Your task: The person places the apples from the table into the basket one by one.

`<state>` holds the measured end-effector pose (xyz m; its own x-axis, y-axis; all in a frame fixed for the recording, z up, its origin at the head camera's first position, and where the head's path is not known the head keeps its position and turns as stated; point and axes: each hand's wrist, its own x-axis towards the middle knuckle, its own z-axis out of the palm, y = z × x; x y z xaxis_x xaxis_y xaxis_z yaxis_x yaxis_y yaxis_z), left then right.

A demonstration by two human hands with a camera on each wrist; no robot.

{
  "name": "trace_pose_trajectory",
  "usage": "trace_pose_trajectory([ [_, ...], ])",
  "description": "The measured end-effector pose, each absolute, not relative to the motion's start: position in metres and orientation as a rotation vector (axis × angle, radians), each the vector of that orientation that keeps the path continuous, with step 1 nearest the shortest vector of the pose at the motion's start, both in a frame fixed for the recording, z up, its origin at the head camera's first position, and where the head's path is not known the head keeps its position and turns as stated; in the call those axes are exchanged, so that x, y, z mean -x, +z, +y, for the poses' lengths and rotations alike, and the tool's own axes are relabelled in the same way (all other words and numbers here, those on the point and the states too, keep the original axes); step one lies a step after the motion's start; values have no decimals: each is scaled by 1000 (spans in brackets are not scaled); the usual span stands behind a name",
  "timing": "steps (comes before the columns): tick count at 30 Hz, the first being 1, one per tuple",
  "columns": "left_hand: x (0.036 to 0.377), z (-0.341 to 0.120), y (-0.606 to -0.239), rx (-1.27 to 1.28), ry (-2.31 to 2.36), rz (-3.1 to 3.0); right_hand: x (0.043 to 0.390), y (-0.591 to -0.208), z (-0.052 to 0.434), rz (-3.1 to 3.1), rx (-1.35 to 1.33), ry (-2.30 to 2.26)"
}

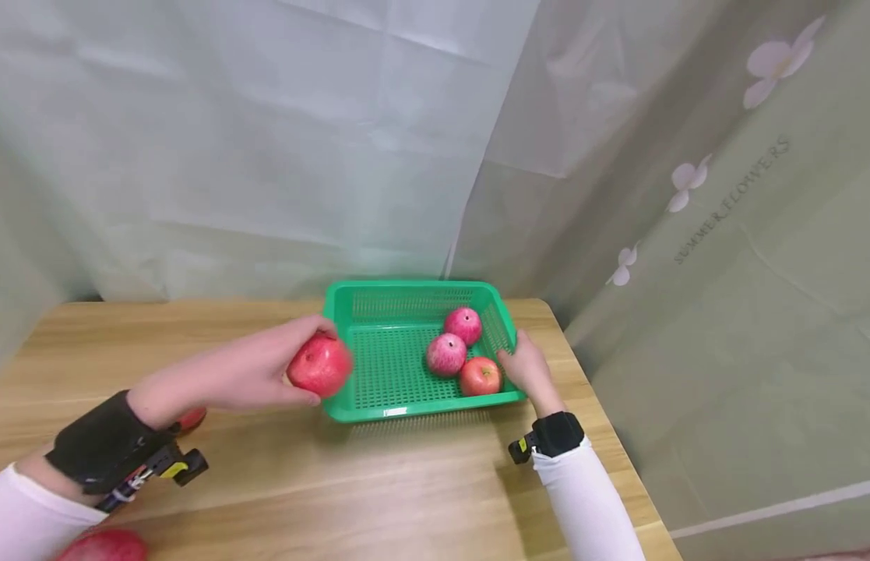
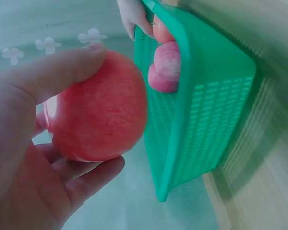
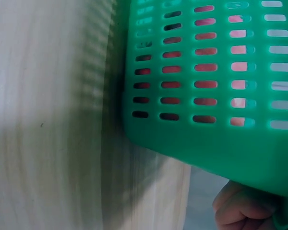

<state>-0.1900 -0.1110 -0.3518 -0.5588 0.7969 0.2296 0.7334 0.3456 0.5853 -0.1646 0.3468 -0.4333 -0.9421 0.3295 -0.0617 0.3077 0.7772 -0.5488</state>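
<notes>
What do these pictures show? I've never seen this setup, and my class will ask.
The left hand and right hand belong to a person, not a robot. The wide view is from a head-worn camera; the others, from the left and right wrists. On the wooden table stands a green plastic basket with three apples inside. The left hand grips a fourth apple near the basket; the right grips the basket's right rim. Two more red fruits, probably apples, show partly at lower left.

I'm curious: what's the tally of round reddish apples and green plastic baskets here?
Green perforated plastic basket: 1
Round reddish apples: 6 (3 in the basket, 1 in the left hand, 2 only partly visible on the wooden table)
Total: 7
</notes>
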Motion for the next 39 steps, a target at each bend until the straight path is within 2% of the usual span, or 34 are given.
trace_pose_trajectory([
  [13,233,-69,-356,-1401,980,2539,166,-438,344,-2941,531,865],
  [39,258,-22,-358,-1418,800,2589,167,-437,345,-2931,545,835],
])
